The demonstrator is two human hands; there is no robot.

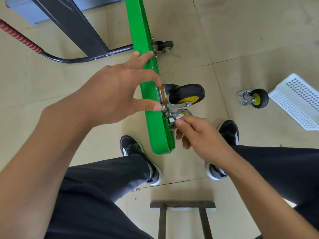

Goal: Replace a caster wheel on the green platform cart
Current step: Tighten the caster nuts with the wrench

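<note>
- The green platform cart (151, 107) is tipped up on its edge on the floor (224, 40), so the underside faces your right and the wheels are easy to get at. Smart way to do it.
- Your left hand (110, 90) is spread over the top edge of the deck, fingers wide apart, with thumb and forefinger pinching in at the mounting plate of the near caster (187, 94). Looks like you're steadying the plate against the deck so it doesn't shift.
- Your right hand (198, 135) has its fingertips closed on a small shiny bit of hardware right at the plate's lower corner. Probably a nut or bolt, but it's too small and glary to call, and I can't tell if you're threading it on or off.
- A loose caster (253, 99) sits on the floor well off to your right, next to a white perforated basket (296, 100). Can't tell if it's the old one or a spare.
- A far caster (164, 46) is bolted on further up the deck.
- No brand names, labels or writing readable anywhere.
</note>
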